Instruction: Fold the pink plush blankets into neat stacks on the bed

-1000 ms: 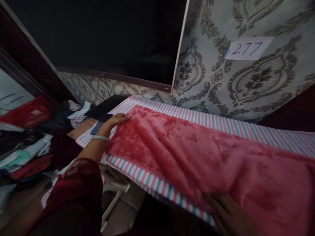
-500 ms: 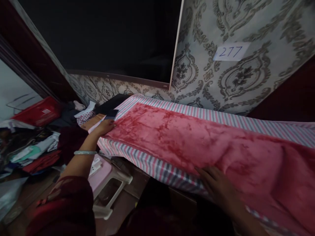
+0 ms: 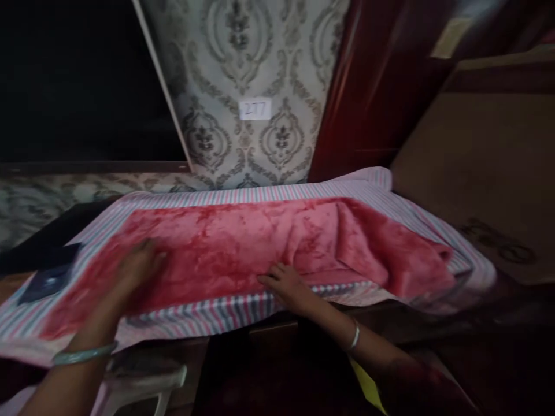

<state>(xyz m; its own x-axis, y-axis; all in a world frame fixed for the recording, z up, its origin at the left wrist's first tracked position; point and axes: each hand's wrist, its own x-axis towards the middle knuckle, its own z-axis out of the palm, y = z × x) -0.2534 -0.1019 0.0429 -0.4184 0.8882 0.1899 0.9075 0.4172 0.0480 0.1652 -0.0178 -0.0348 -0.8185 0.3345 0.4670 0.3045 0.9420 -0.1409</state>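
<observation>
Nearest, at the bottom edge, a pale stool [image 3: 147, 381] and, farther right, a strip of yellow [image 3: 368, 384]. Just beyond, a pale green bangle [image 3: 84, 353] on the left wrist and another bangle [image 3: 355, 335] on the right. Next, the right hand [image 3: 288, 286] at the front edge of the red plush cloth [image 3: 225, 248], fingers spread and laid loosely on top, clenched on nothing. Left hand [image 3: 137, 267] over the cloth's left part, fingers slightly bent; too blurred to tell whether pinching any fabric. Cloth spread lengthwise over a striped cover [image 3: 208, 318], smooth in the middle, rumpled and folded at right. By its left end, a dark flat object [image 3: 45, 283] on the stripes. Behind, brown cardboard [image 3: 489, 156] at right, a black screen [image 3: 82, 81] at left, and between, patterned wallpaper [image 3: 234, 52] with a paper marked 277 [image 3: 255, 108].
</observation>
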